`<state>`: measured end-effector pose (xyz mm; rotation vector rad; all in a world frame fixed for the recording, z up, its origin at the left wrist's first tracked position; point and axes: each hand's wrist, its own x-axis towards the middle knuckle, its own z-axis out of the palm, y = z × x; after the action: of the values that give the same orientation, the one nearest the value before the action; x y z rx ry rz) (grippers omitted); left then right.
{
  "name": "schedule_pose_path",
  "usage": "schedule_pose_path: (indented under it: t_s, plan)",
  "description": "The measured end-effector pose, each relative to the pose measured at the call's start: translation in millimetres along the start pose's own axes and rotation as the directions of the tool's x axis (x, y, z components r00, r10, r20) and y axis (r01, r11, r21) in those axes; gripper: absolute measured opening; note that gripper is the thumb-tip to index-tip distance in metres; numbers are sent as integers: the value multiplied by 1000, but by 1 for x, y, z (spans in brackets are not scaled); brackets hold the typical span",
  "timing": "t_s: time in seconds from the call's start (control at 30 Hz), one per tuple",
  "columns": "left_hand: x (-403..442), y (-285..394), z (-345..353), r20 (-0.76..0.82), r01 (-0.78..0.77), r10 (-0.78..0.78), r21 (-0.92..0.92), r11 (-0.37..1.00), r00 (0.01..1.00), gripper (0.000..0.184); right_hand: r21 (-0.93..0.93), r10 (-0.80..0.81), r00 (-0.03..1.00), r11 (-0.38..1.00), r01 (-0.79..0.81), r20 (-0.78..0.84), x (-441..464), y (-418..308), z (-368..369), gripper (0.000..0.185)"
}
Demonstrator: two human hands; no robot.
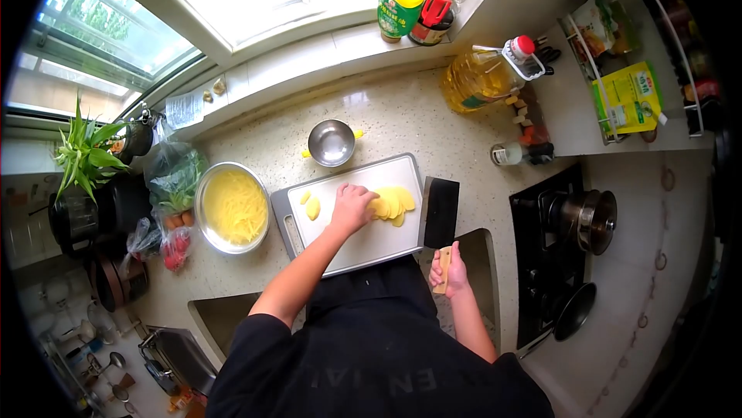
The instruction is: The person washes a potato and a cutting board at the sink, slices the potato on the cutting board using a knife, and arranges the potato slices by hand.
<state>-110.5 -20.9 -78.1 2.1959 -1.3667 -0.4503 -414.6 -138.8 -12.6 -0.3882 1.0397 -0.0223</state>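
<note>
A white cutting board (390, 240) with a grey edge lies on the counter. Overlapping pale yellow slices, apparently potato slices (396, 201), are fanned out on its right half. My left hand (354, 209) has its fingers bent and pressed on the left end of that row. Two small loose pieces (312, 208) sit to the left of this hand. In my right hand (454, 269) is the wooden handle of a cleaver (440, 213). Its broad dark blade is at the board's right edge, to the right of the slices.
A bowl of yellow shreds (199, 209) stands left of the board, beside bagged vegetables (176, 178). Behind the board is a small metal bowl (332, 143). An oil jug (471, 81) stands at the back right, and a stove (533, 263) with pans lies at right.
</note>
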Motion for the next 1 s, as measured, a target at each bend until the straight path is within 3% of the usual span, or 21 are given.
schedule_pose_path:
  t_s: [0.17, 0.2, 0.3, 0.43, 0.47, 0.57, 0.67, 0.87, 1.0]
  plan:
    - [-18, -23, -19, -17, 320, -325, -133, 938, 945, 41, -33, 3, 1000, 999, -3, -13, 2, -4, 5, 67]
    - [-26, -25, -25, 45, 369, -367, -48, 928, 929, 46, -37, 7, 1000, 999, -8, -17, 3, -4, 7, 67]
    - [-45, -25, -28, 197, 513, -487, -118, 850, 851, 43, -46, 28, 1000, 999, -29, -4, 7, -2, 12, 67]
    - [-63, -28, -4, 111, 537, -526, -145, 831, 843, 38, -91, 48, 999, 995, -46, 16, 12, -4, 23, 67]
    - [-65, -22, -5, -4, 517, -524, -156, 842, 852, 36, -90, 48, 999, 995, -46, 20, 12, -5, 26, 66]
    - [-69, -13, -13, -129, 537, -548, -109, 836, 827, 36, -91, 51, 998, 995, -48, 28, 13, -4, 30, 66]
    - [-78, -6, -11, -140, 459, -483, -169, 872, 865, 39, -104, 55, 998, 993, -51, 35, 15, -3, 32, 66]
    - [-84, -12, 6, -110, 518, -566, -289, 805, 817, 40, -153, 57, 998, 987, -54, 17, 12, 1, 36, 67]
    - [-80, -6, 5, -189, 490, -509, -142, 860, 840, 42, -229, 33, 999, 973, -28, 19, 10, 3, 39, 68]
